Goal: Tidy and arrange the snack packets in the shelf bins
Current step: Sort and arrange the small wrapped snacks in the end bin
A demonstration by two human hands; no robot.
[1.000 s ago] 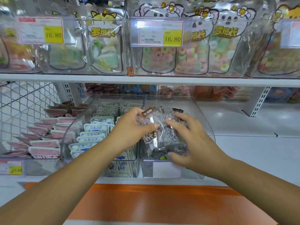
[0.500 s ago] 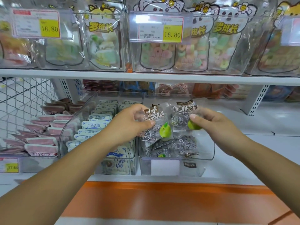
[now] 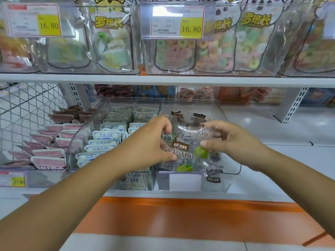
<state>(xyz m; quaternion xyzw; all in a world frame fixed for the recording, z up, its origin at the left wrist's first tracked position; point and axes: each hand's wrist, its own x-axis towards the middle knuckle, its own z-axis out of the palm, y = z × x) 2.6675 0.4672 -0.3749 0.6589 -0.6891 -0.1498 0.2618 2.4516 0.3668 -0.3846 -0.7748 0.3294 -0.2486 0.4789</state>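
- ok so on my feed both hands are on one plum packet (image 3: 181,153), clear with a brown label and a green fruit printed on it
- the left hand (image 3: 154,142) has its fingers curled round the packet's left edge, thumb down on the front
- the right hand (image 3: 232,140) pinches the right side, thumb right by that green fruit
- it's held low in the clear bin (image 3: 223,172), near the front, over more of the same kind; two other packets (image 3: 199,119) stand upright behind it
- the next bin (image 3: 79,142) to the left holds rows of white-and-blue packets (image 3: 106,137)
- the shelf (image 3: 54,78) above carries bags of ring candy (image 3: 213,49)
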